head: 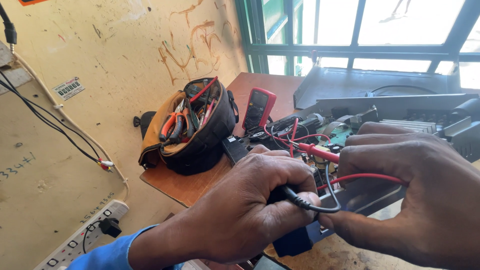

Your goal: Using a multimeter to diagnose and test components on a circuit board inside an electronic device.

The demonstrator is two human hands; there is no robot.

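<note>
Beside the opened amplifier chassis (pixel 400 117) on the wooden table (pixel 175 182), the left hand (pixel 250 205) is clenched around a black probe (pixel 300 200), whose lead loops toward the right hand (pixel 415 195). That hand pinches a red probe (pixel 320 151) against the circuit board (pixel 340 135), and both hands hide much of the board. Behind the chassis leans a red multimeter (pixel 258 108); left of it sits an open tool pouch (pixel 192 127) with orange-handled pliers (pixel 172 125). A white power strip (pixel 82 235) lies below the table.

Head view, close, looking down, forward
</note>
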